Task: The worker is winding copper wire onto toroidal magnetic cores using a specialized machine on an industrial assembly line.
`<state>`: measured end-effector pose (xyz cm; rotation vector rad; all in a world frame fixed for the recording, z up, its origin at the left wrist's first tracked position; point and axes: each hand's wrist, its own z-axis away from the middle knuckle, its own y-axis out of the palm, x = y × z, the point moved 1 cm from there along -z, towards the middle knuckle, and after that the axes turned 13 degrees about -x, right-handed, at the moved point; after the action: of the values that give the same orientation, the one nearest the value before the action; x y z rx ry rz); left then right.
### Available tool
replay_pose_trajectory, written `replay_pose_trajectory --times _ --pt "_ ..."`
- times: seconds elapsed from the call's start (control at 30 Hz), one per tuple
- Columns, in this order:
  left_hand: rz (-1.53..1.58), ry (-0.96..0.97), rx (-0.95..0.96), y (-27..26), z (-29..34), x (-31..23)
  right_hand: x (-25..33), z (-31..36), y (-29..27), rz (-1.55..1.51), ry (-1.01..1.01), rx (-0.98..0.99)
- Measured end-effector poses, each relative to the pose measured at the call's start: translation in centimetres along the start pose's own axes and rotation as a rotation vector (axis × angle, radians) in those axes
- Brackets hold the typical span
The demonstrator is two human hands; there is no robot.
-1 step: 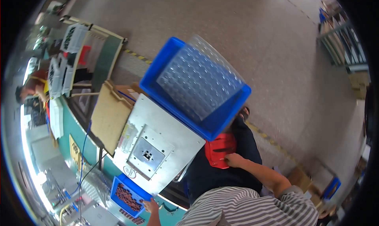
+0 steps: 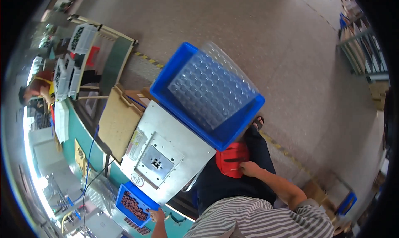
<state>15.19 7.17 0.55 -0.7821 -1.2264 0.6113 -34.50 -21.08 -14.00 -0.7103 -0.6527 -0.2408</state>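
My left hand (image 2: 157,215) is closed on the near corner of a small blue tray (image 2: 151,203). Many small reddish-brown parts (image 2: 134,205) lie in this tray, on the green bench beside a metal machine. Against my dark trousers, my right hand (image 2: 249,169) closes its fingers at the edge of a red object (image 2: 231,158) with dark slots, perhaps a plastic stool; its kind is not plain. Ahead of it stands a large blue bin (image 2: 224,143), with clear dimpled plastic trays (image 2: 214,86) tilted inside and rising past its far rim.
The silver machine plate (image 2: 192,151) lies between both hands. Beyond it are a cardboard panel (image 2: 116,123) and a green bench (image 2: 79,123) with cables. At far left another person (image 2: 39,88) works near white bins (image 2: 62,78). Cardboard boxes (image 2: 316,192) stand at right.
The whole view has shifted slightly. Both hands keep their places on the small tray and at the red object.
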Motion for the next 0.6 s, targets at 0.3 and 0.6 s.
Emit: replay_pose_trajectory --times 0.3,0.6 --pt "0.276 -0.188 0.242 -5.6 17.0 -15.9 -12.9 6.5 -15.2 0.052 0.197 -0.311" --pt "0.476 1.092 0.121 -11.5 26.6 -36.7 -24.9 10.2 -20.9 -0.091 0.378 -0.062"
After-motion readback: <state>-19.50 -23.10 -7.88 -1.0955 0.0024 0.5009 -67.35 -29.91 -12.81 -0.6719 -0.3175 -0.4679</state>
